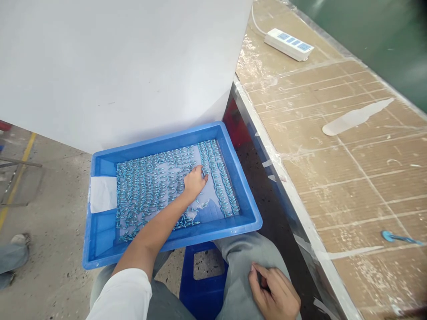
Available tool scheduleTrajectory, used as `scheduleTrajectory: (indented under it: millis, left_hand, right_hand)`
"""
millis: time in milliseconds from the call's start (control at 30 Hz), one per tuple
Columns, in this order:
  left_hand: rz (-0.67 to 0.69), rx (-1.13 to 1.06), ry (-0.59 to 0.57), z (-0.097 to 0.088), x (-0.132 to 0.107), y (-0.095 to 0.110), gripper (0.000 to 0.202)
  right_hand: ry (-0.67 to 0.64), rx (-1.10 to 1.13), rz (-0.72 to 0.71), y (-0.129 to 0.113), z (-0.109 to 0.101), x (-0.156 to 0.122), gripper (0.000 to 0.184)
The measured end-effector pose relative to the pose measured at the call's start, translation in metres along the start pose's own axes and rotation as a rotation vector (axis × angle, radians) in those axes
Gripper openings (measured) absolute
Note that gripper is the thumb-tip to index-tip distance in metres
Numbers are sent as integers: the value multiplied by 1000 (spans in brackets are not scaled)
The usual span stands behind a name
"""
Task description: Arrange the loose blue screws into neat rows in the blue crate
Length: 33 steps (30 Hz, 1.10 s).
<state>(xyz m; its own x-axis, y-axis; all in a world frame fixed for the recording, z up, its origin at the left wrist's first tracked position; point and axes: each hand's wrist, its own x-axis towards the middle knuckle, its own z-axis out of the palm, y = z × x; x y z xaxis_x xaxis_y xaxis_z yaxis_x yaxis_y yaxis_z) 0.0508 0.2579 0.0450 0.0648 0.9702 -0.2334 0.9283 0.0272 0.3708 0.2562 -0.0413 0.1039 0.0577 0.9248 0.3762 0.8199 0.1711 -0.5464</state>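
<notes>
A blue plastic tray (100,249) rests on my lap, its floor covered with several rows of small blue parts (147,186) on a clear sheet. My left hand (194,181) reaches into the tray, fingers curled and pinching down among the parts near the right-hand rows; what it holds is too small to make out. My right hand (273,291) lies on my right thigh, fingers bent inward and pressed together, with nothing visible in it.
A white paper label (103,194) sits on the tray's left wall. A cardboard-topped table (350,146) under clear film stands to the right, with a white power strip (288,43) and a small blue tool (398,238). White panel (116,66) behind. Another person's shoe (20,240) at left.
</notes>
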Motion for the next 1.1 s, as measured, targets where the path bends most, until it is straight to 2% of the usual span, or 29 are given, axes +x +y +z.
scheduleTrajectory:
  millis: [167,467,833,1100]
  left_hand:
    - [-23,29,4,-2,0,2,40]
    - [79,87,20,4,0,-1,32]
    - [102,85,24,8,4,-1,29]
    - [95,96,40,11,4,-3,36]
  right_hand:
    - [-8,-11,-9,1,0,-3,14]
    - [5,-1,-9,0,1,-1,14]
    - [13,6,-9,-2,-1,4,14]
    - [7,5,3,1,0,1,16]
